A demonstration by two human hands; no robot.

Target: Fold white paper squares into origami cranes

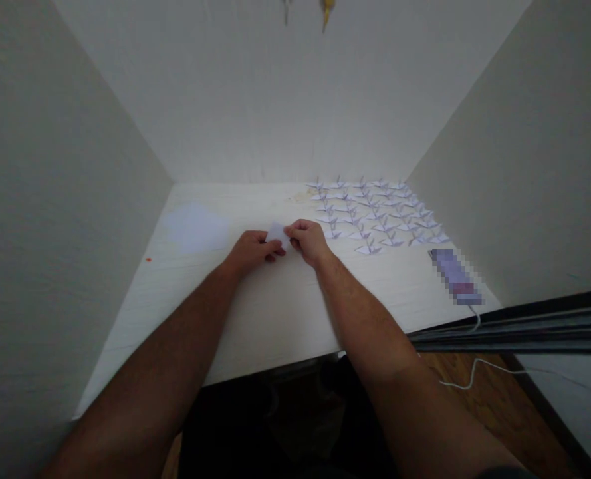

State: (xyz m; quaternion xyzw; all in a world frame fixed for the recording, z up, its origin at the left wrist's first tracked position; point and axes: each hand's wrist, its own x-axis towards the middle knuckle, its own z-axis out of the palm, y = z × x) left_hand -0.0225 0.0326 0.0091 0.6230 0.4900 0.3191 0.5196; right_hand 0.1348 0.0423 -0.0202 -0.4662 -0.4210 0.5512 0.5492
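A small folded piece of white paper [276, 233] is held between my two hands above the middle of the table. My left hand [255, 251] pinches its lower left side, with the thumb lying across the front. At its upper right edge, my right hand [305, 238] grips it between thumb and fingers. To the right of my hands, several white paper cranes [367, 211] stand in rows. On the left lies a spread of white paper sheets [198, 227]; single sheets are hard to make out.
The white table [275, 319] is closed in by walls on three sides. A phone [455, 276], blurred out, lies at the right with a white cable [474, 322] running off the edge. A small orange bit [148, 259] sits near the left edge.
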